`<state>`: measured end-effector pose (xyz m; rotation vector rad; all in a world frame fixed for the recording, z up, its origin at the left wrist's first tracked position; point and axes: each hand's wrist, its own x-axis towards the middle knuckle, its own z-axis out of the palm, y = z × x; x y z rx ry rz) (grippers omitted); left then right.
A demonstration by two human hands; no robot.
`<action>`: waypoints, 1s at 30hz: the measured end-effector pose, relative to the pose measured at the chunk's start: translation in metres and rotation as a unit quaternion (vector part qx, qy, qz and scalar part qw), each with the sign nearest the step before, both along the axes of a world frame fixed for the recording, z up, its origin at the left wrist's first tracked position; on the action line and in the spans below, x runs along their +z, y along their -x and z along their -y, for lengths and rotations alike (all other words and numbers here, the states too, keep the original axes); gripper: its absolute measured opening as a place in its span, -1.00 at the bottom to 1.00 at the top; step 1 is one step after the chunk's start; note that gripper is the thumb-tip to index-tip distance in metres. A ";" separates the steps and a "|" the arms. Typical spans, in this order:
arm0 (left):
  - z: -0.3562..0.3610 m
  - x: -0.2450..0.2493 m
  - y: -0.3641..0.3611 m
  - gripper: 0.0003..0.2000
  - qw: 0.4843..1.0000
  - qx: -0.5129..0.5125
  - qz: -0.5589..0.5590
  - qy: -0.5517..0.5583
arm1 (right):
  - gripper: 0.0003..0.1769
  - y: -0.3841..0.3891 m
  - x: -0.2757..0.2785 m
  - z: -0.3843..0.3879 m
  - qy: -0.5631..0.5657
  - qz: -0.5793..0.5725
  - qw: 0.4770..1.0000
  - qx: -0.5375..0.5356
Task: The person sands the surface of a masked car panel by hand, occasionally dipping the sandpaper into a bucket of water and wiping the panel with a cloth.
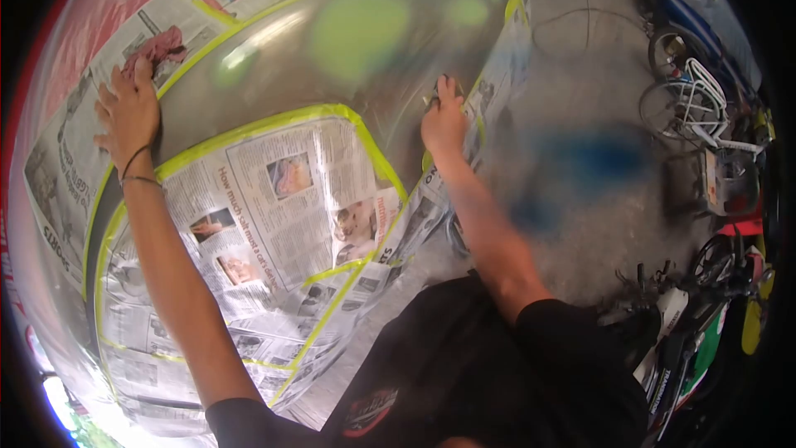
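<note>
A curved grey car body panel with blurry yellow-green patches spans the upper middle of the view. Yellow-green masking tape borders it, holding down newspaper sheets. On the panel's left side my left hand rests open, fingers spread over the taped newspaper edge. Just beyond its fingertips lies a crumpled reddish cloth. At the panel's right edge my right hand is closed, fingers bent against the surface. Something small and dark shows beside these fingers, too little of it to name.
Clear plastic sheeting drapes over a red surface at the far left. To my right is a concrete floor with a thin cable on it. Bicycles and a dirt bike stand along the right side.
</note>
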<state>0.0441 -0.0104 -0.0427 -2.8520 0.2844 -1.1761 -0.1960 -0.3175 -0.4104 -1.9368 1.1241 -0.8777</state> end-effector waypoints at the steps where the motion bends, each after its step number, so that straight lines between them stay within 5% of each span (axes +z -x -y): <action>1: 0.000 0.001 -0.001 -0.15 1.000 0.001 0.003 -0.002 | -0.39 -0.002 -0.003 0.001 -0.002 0.029 0.999 -0.016; 9: -0.006 0.000 0.002 -0.20 0.999 0.023 0.005 -0.025 | -0.18 0.014 -0.016 0.033 -0.015 0.047 0.996 0.075; 10: -0.004 0.002 0.002 -0.20 0.999 0.032 0.009 -0.030 | -0.18 0.004 -0.026 0.062 0.091 0.004 0.994 0.061; 12: -0.003 0.003 0.003 -0.22 0.999 0.038 -0.003 -0.027 | -0.20 -0.013 -0.022 0.136 0.108 -0.009 0.991 0.083; 14: -0.007 0.005 -0.002 -0.23 0.999 0.028 0.011 -0.034 | -0.23 -0.026 0.002 0.196 0.016 0.106 0.987 0.119; 17: -0.010 0.005 0.007 -0.25 0.999 0.014 0.007 -0.040 | -0.30 -0.042 -0.005 0.188 0.167 0.026 0.982 0.086; 20: -0.004 0.007 0.007 -0.28 0.999 0.009 0.005 -0.030 | -0.34 -0.005 0.029 0.064 0.208 0.006 0.962 0.176; 23: -0.005 0.009 0.009 -0.29 1.000 0.009 0.012 -0.025 | -0.33 -0.003 0.014 0.123 0.232 -0.031 0.941 0.244; 27: -0.008 0.007 0.005 -0.29 0.998 -0.017 0.045 -0.032 | -0.32 -0.055 0.013 0.251 0.240 0.094 0.953 0.160; 30: 0.004 0.009 0.015 -0.32 0.998 -0.010 0.050 -0.038 | -0.20 -0.066 0.015 0.232 0.225 0.038 0.970 0.080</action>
